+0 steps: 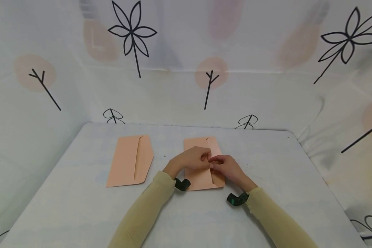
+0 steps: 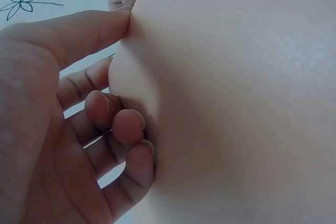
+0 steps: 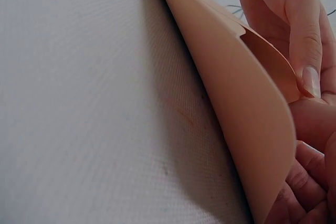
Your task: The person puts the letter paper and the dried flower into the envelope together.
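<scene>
A peach paper envelope lies right of the table's middle, its pointed flap side to the right. My left hand reaches over it and pinches the edge of its opening. In the left wrist view the thumb presses on the paper, while several fingers curl at the edge. From the right, my right hand holds the envelope at the flap, its fingertips meeting the left hand's. The right wrist view shows the flap lifted and the opening gaping; the right fingers are partly hidden behind the paper.
A second peach envelope lies flat to the left, its flap spread to the right. Both are on a white-covered table. A patterned white cloth hangs behind the far edge. Dark wrist devices sit on both wrists.
</scene>
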The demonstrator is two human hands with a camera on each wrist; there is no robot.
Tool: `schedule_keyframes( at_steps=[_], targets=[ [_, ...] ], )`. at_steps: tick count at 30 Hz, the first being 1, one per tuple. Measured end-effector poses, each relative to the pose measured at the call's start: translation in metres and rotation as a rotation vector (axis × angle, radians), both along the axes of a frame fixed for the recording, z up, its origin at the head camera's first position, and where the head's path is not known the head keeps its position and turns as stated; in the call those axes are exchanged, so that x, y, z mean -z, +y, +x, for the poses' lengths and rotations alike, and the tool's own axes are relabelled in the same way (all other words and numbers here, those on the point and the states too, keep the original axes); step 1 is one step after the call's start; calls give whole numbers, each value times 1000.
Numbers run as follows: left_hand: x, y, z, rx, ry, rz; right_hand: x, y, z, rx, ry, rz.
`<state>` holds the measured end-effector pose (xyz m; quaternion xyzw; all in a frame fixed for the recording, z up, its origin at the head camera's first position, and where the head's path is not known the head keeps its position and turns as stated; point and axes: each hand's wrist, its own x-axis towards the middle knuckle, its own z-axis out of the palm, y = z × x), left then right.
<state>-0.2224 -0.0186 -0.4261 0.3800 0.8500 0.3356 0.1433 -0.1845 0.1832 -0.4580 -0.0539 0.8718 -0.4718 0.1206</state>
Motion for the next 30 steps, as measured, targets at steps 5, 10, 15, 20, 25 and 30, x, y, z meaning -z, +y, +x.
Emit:
schedule_keyframes(
  at_steps=[5,10,15,20,25,30],
  targets=[
    [2,0,-1,6,3,-8,1,1,0,-32,-4,-45],
    [3,0,-1,0,3,-14,2,2,0,-33,-26,-58],
    [3,0,0,-4,5,-10,3,1,-2,-40,-3,-19],
    [3,1,0,1,5,-6,3,1,-1,-37,-5,-28],
    [5,1,-1,8,8,-13,4,2,-1,-33,-25,-58],
    [8,2,0,2,12,-21,3,5,0,-29,-9,-29]
  ],
)
